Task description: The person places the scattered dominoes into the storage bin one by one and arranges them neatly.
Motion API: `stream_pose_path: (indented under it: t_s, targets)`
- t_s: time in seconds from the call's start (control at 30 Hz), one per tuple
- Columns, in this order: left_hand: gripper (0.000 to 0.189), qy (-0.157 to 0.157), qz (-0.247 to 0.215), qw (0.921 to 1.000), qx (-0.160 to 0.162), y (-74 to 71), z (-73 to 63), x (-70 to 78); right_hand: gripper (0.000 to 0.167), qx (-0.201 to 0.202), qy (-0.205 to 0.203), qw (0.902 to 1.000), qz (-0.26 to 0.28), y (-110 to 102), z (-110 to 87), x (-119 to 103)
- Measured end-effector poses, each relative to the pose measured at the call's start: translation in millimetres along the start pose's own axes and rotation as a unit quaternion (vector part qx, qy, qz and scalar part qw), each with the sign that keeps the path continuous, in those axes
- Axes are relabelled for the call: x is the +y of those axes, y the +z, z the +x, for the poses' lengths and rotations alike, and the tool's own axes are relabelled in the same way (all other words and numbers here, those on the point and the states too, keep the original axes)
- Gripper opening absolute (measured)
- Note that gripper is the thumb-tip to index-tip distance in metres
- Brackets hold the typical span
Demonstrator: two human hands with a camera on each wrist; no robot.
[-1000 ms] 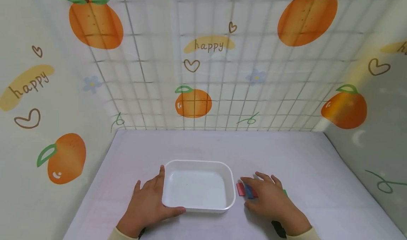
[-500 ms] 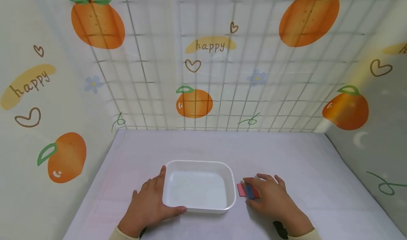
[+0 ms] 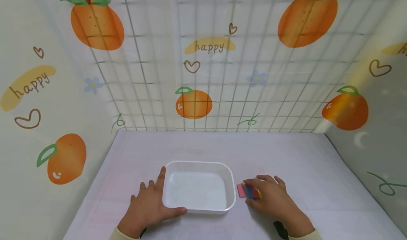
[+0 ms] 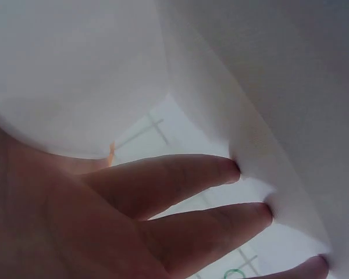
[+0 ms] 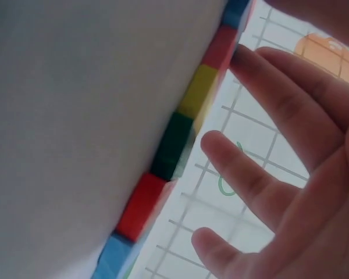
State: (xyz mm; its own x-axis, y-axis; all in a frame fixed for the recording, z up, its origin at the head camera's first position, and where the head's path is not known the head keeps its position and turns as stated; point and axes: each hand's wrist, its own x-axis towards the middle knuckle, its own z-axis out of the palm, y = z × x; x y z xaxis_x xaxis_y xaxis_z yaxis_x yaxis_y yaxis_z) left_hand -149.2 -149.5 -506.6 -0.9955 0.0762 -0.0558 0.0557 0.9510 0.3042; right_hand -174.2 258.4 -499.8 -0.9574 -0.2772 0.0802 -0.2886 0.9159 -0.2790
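A white rectangular tray [image 3: 198,190] with rounded corners sits on the table. My left hand [image 3: 147,203] rests at its left side, index finger along the side wall and thumb at the front rim. In the left wrist view, the other fingertips [image 4: 266,214] touch the white surface. To the right of the tray, small coloured blocks lie in a row. My right hand [image 3: 270,197] pinches the blue block [image 3: 250,192] between thumb and index finger. Beside it are a pink block [image 3: 241,190], a red one [image 3: 255,193] and a yellow one [image 3: 260,195], partly under the hand.
More blocks continue the row in the right wrist view: a green one [image 5: 173,146], a red one [image 5: 142,206] and a light blue one [image 5: 113,256]. Behind the white table [image 3: 219,146] stands a cloth backdrop [image 3: 152,49] printed with oranges, which also encloses both sides.
The blue block has gone from slanted to nearly straight beside the red one. My right hand has shifted slightly right, uncovering some yellow. Fingers of my left hand have spread a little.
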Motion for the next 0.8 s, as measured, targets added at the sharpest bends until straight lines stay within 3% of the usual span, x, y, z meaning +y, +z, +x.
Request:
stream_pose_path:
  t_s: [0.8]
  targets:
    - [0.155,-0.010,0.000,0.9999,0.003,0.2,0.6,3.7,0.057,-0.026,0.022,0.9993,0.013,-2.3,3.0,1.4]
